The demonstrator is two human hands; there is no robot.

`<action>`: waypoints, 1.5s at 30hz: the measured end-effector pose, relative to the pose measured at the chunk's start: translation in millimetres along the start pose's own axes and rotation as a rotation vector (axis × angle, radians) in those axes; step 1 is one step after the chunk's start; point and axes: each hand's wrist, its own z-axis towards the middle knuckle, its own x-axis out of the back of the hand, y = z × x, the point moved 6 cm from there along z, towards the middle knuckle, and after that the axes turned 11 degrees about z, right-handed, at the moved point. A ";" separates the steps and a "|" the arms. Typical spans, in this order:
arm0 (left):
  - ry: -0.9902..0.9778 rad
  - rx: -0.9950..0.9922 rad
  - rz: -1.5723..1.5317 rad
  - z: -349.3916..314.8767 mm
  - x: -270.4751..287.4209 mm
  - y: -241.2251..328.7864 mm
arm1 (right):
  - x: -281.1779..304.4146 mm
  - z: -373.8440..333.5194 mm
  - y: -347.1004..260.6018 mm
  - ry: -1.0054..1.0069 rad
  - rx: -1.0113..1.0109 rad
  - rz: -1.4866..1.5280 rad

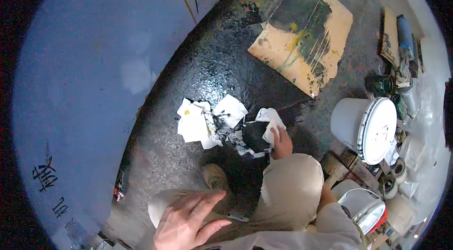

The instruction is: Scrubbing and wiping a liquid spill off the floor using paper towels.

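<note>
My right hand reaches down past my knee to the floor, its fingers on a white paper sheet that looks like a napkin. Beside that sheet is a dark, roughly square patch edged with torn, black-smeared white scraps; whether it is soaked paper or wet floor I cannot tell. Further left lie several crumpled white sheets, some stained black and one with a small yellow mark. Over my lap my left hand hovers with fingers stretched out and thumb apart, holding nothing.
The dark floor glistens wet. A paint-stained cardboard sheet lies ahead. On the right stand a lidded white bucket, another white bucket, tape rolls and a dark jar. A blue-grey wall borders the left.
</note>
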 end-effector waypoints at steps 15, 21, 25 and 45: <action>-0.019 0.076 0.026 -15.4 0.1 -8.8 | 46.9 254.6 12.2 0.184 -0.117 0.097; -0.084 0.135 0.043 -22.8 0.4 -25.6 | 23.0 303.6 -73.8 0.062 -0.064 0.544; -0.051 0.087 0.027 -36.7 2.3 -45.7 | 34.2 300.4 -125.7 0.069 0.120 0.564; 0.033 -0.003 0.041 -12.5 16.0 -53.3 | -80.8 234.1 -235.8 0.015 0.624 0.079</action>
